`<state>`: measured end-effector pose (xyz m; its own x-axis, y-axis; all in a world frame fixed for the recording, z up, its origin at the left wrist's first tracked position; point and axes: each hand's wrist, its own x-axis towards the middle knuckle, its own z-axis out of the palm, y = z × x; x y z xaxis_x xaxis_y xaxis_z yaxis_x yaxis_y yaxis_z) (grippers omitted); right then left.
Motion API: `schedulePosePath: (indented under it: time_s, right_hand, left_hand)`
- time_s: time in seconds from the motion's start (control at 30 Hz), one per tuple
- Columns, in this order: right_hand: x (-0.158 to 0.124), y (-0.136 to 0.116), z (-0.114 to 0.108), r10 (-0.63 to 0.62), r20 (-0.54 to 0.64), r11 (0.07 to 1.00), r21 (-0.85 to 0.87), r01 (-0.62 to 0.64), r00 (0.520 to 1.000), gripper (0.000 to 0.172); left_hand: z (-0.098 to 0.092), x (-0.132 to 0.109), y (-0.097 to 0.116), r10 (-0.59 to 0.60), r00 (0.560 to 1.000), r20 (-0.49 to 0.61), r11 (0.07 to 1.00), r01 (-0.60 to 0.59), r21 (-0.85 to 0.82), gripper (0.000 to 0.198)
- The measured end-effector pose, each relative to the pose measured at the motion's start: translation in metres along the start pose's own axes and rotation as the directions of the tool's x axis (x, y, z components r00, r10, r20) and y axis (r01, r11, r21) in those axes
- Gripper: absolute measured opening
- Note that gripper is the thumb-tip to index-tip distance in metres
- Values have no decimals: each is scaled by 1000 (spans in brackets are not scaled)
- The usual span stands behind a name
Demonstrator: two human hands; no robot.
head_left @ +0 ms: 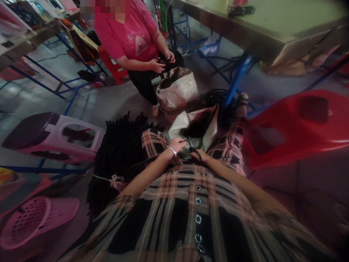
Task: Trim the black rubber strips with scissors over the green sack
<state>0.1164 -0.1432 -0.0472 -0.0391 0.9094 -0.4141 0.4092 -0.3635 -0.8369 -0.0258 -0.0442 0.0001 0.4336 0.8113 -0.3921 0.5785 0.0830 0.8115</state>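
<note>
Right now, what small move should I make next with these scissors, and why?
Probably steady the black-handled scissors with your right hand while your left hand keeps its pinch, since both hands meet at them above the pale bag on your lap, beside the black cord bundle.

Workshop with blue-legged workbenches (259,32)

Plaid top (163,214), round jeweled buttons (198,218), silver bangle (171,150)
</note>
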Motion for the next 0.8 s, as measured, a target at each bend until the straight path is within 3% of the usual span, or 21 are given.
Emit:
schedulePosePath:
  time_s: [0.23, 0.37, 0.57, 0.8]
  right_hand:
    - [-4, -4, -2, -76, -73, 992, -105, 68, 994, 22]
    - [-7, -5, -2, -82, -107, 986, -155, 65, 991, 24]
    - [-6, 0, 0, 14, -171, 1000, 24, -10, 985, 21]
    - [3, 12, 4, 62, -184, 992, 122, -40, 981, 20]
  left_hand:
    - [1, 1, -2, 42, 999, -14, 998, -41, 58, 24]
    - [-3, 0, 3, 68, 998, -4, 981, -66, 183, 29]
    - [-27, -6, 16, 240, 967, 85, 826, -249, 505, 28]
    - [-28, -9, 7, 150, 986, 66, 918, -164, 360, 30]
